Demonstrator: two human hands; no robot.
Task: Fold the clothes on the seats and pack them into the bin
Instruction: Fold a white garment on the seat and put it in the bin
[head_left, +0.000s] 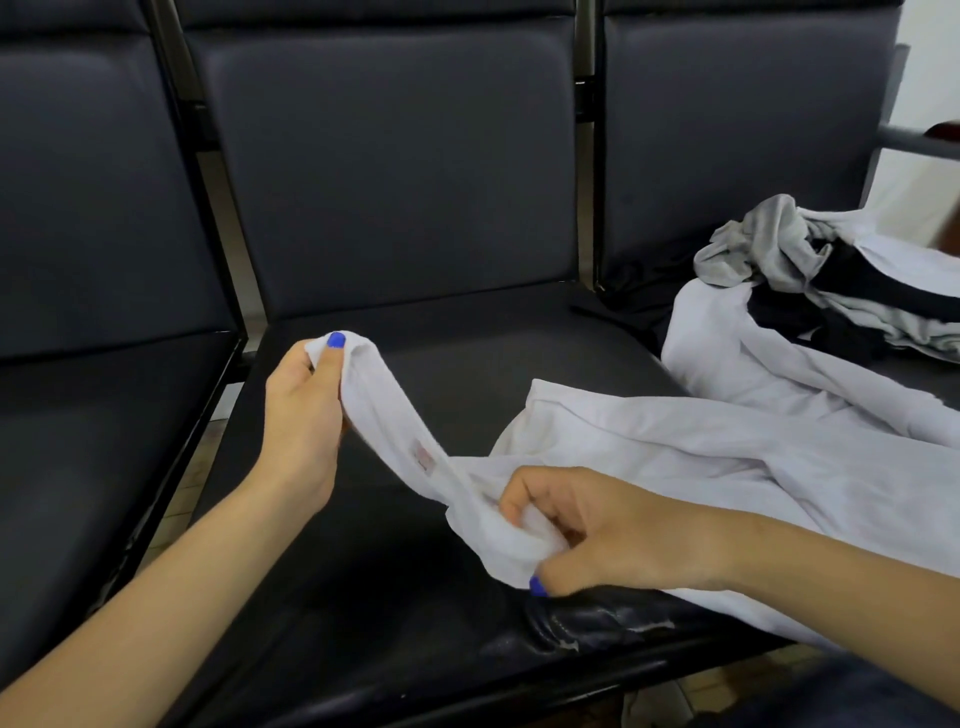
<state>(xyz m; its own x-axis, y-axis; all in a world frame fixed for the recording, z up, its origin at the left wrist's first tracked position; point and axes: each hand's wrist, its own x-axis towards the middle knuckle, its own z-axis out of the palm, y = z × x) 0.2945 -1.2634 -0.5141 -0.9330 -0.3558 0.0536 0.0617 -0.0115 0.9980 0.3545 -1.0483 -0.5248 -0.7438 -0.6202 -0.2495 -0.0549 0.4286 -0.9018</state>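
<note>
Waiting room: linked padded seats (395, 218)

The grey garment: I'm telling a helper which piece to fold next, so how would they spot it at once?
Look at the right-hand seat of the dark bench, where the clothes pile lies. The grey garment sits crumpled at the pile's back left top, against the backrest. It is the only grey piece bunched up there, above white and black cloth.
</note>
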